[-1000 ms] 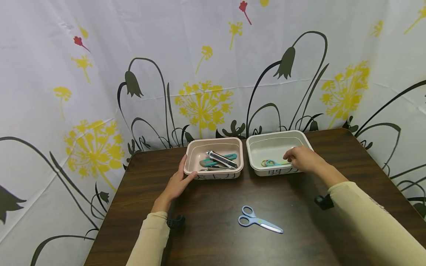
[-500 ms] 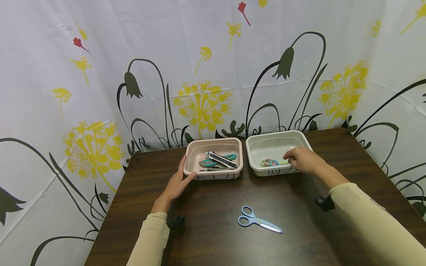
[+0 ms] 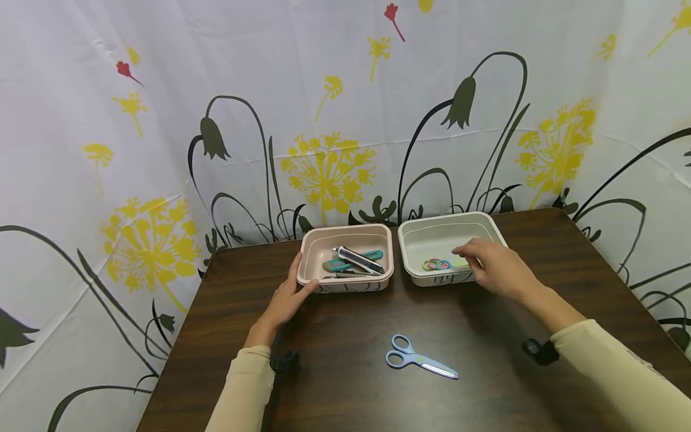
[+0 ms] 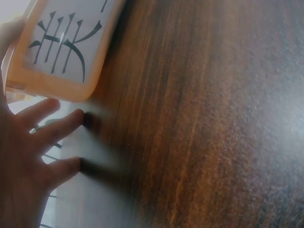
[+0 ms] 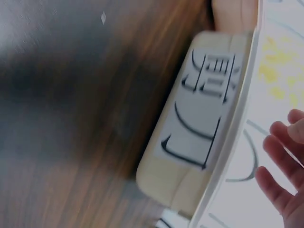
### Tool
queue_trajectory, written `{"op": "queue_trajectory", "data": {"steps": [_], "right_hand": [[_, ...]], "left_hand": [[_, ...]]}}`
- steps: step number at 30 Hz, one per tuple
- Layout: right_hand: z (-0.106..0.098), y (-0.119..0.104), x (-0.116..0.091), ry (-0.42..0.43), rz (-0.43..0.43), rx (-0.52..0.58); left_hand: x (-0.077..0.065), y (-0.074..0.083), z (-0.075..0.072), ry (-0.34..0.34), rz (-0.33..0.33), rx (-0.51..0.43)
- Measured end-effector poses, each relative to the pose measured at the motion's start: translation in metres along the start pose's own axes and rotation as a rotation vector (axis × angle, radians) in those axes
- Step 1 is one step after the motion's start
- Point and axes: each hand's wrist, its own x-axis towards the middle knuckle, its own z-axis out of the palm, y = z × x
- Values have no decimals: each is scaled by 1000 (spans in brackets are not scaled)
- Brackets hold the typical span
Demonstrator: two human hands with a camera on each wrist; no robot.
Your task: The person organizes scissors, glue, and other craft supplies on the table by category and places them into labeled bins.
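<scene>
My left hand (image 3: 283,303) touches the front left corner of a pink plastic container (image 3: 317,247), its fingers extended in the left wrist view. Inside lie several utility knives, including a dark one (image 3: 358,260) across a teal one (image 3: 372,255). Over the right front part of an off-white container (image 3: 423,237) is my right hand (image 3: 502,270). Its fingers are loosely bent and hold nothing in the right wrist view. Below them, scissors with multicoloured ring handles (image 3: 444,264) lie in this container, partly hidden by the hand. Light blue scissors (image 3: 412,358) lie on the table.
The two containers stand side by side at the back of the dark wooden table (image 3: 345,342). Written labels are on their fronts, such as the white label (image 5: 199,109). A patterned white curtain (image 3: 329,108) hangs right behind the table.
My right hand has let go of the multicoloured scissors in the off-white container and lifted slightly, with its wrist shifting right. The left hand stays at the pink container.
</scene>
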Motion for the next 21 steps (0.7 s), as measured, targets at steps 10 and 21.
{"op": "queue_trajectory", "data": {"steps": [10,21], "right_hand": [[23,-49,-31,74,-208,-22],[63,-95,-81,-326,-55,107]], "left_hand": [[0,0,0,-1,-3,3],[-1,1,0,8,-16,5]]}}
